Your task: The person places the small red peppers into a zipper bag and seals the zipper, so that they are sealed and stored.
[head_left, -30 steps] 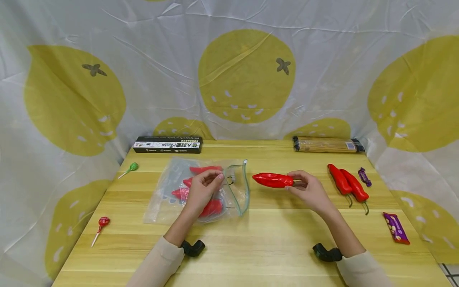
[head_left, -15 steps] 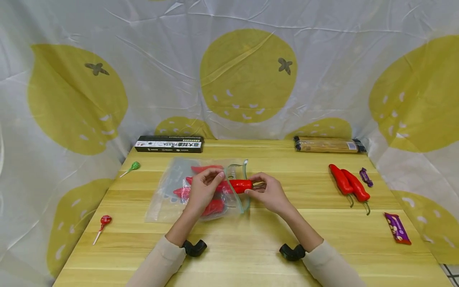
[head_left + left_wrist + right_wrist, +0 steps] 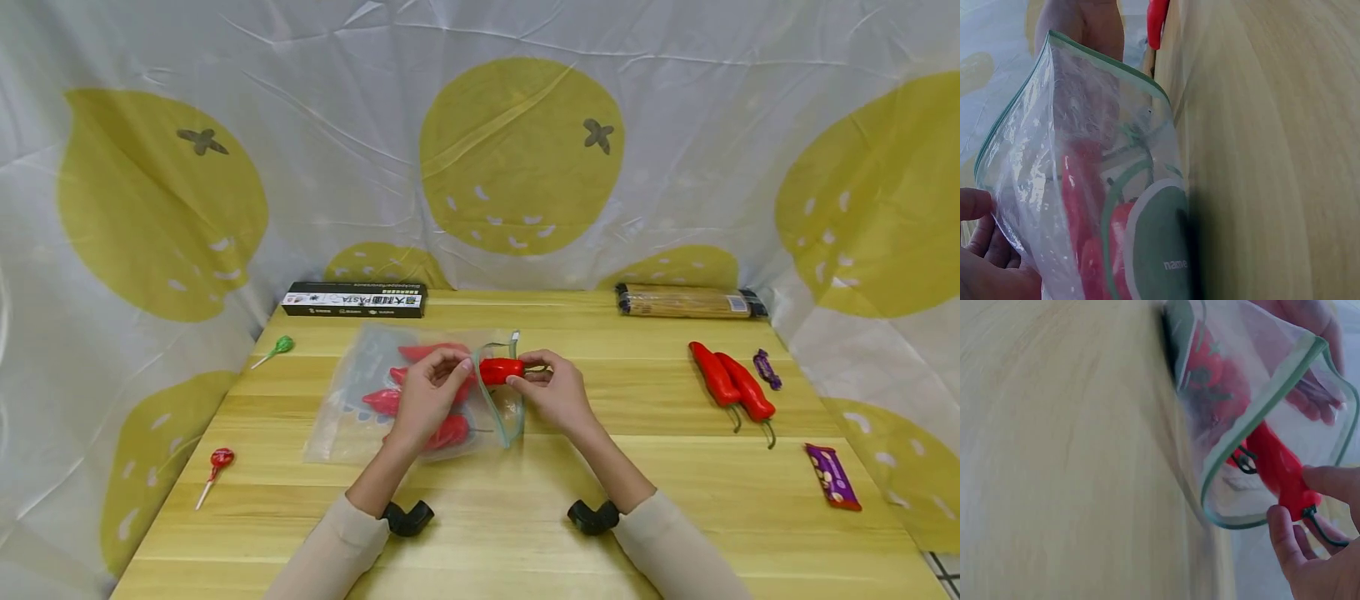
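Two hands are at work on one clear zip bag, which lies on the wooden surface with its green-edged mouth turned toward our right. With our left hand we pinch the bag's film beside the mouth, and the mouth gapes. Our right hand grips a red pepper at its stem end, between thumb and fingers. The pepper runs through the mouth: its tip end is within the bag, while its stem end sticks out past the green rim, as we see best from the right wrist. Several bagged peppers, also red, show through the film.

On our right, two loose peppers lie side by side, stems toward us. Just beside them we see a small purple candy, and nearer to us a purple snack packet. On our left lie a green lollipop and, closer in, a red lollipop. Along the back we have a black pasta box at left and a pack of pale sticks at right, before a whitish cloth printed with yellow fruit.
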Motion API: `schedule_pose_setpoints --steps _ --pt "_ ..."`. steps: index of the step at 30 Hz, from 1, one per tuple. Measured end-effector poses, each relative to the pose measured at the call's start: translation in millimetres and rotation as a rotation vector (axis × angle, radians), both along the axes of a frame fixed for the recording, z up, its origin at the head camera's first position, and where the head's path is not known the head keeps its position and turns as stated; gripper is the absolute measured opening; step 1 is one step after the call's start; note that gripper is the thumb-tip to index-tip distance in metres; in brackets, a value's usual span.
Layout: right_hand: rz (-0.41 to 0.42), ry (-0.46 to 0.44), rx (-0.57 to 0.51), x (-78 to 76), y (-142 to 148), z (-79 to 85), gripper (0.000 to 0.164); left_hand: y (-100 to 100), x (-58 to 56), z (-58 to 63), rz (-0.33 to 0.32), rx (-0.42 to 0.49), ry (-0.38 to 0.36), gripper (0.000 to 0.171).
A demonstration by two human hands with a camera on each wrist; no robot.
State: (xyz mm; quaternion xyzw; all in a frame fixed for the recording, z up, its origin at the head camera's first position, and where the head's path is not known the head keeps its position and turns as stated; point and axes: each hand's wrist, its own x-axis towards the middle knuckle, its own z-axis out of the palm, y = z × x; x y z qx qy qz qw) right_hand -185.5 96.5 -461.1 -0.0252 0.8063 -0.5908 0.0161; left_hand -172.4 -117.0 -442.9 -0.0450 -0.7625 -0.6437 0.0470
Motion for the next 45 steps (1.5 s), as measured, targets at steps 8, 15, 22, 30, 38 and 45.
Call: schedule_pose_setpoints --steps 8,15,22,30,38,45 --pt "0.084 -0.013 -0.163 -8.1 -9 -11.3 0.047 4 1.5 4.2 -0.063 0.011 -0.063 0.018" --pt "0.103 -0.062 -0.209 -2.8 7 -7.9 0.046 2 2.7 8.3 -0.069 0.027 -0.092 0.018" --pt "0.073 -0.053 -0.284 2.8 22 -2.8 0.048 1 2.8 9.5 -0.056 0.022 -0.108 0.018" --pt "0.166 -0.028 -0.326 3.6 22 -0.8 0.055 1 3.3 9.7 -0.061 0.019 -0.105 0.019" --pt "0.329 0.013 -0.442 10.0 -1 3.7 0.064 -1 -3.4 -4.2 -0.044 0.087 -0.076 0.023" --pt "0.410 0.012 -0.454 6.9 -19 0.1 0.063 0 -9.2 -16.6 -0.019 0.133 -0.039 0.029"
